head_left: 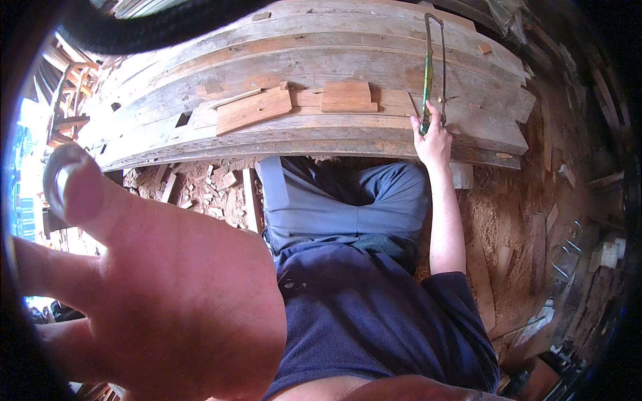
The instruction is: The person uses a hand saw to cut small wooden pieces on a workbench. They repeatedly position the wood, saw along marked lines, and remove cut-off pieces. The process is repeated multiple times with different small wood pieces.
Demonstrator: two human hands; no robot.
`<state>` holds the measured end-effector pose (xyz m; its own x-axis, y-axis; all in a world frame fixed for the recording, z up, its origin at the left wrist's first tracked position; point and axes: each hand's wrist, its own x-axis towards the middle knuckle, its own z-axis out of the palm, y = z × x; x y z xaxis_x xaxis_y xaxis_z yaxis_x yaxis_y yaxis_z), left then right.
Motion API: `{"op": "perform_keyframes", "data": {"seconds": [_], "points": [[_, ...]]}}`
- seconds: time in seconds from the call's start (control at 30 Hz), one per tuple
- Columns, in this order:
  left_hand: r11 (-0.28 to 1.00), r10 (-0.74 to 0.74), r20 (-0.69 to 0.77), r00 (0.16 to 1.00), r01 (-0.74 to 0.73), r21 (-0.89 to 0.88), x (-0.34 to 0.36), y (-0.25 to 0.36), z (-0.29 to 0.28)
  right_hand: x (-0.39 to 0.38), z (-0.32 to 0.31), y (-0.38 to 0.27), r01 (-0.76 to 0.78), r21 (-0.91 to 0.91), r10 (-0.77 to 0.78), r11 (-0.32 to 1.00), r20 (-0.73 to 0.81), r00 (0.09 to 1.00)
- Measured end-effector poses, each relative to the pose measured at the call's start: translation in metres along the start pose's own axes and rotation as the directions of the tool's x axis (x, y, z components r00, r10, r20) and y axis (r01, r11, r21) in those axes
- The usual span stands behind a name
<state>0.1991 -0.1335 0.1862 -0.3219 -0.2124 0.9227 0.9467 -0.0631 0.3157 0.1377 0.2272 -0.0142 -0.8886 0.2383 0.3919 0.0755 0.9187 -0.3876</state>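
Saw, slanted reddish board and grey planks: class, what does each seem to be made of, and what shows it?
Saw: probably metal, partly painted, since it looks thin, dark in places and green in others.
Slanted reddish board: wood, apparently unvarnished, with a warm-coloured, matte-looking face.
Grey planks: wood, seemingly weathered, with streaked, stained surfaces.

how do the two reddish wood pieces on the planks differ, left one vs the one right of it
The left piece looks longer than the right piece. The left piece lies slanted; the right piece sits nearly level in the view. The right piece has a stepped right side; the left piece doesn't. Both are reddish-brown wood on grey planks.
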Motion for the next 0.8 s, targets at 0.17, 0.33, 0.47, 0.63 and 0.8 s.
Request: {"op": "perform_keyframes", "data": {"seconds": [0.17,0.33,0.47,0.63,0.8], "points": [[1.0,0.002,-0.006,1.0,-0.002,0.003,0.011,-0.002,-0.011,0.0,0.001,0.002,0.036,0.006,-0.036,0.999,-0.013,0.999],[1.0,0.004,-0.008,1.0,-0.004,0.003,0.012,0.004,-0.01,0.0,0.0,0.001,-0.001,0.017,0.001,1.0,0.017,1.0],[1.0,0.009,-0.011,1.0,-0.009,0.015,0.002,0.012,-0.001,0.0,-0.002,0.0,-0.036,-0.009,0.037,0.999,0.055,0.998],[0.999,0.019,-0.01,1.0,-0.019,0.04,-0.005,0.011,0.006,0.001,0.0,0.0,-0.001,0.015,0.001,1.0,0.002,1.0],[0.997,0.022,-0.005,1.0,-0.022,0.077,-0.007,0.007,0.012,0.001,0.002,0.001,0.021,-0.023,-0.021,1.0,-0.015,1.0]]}}
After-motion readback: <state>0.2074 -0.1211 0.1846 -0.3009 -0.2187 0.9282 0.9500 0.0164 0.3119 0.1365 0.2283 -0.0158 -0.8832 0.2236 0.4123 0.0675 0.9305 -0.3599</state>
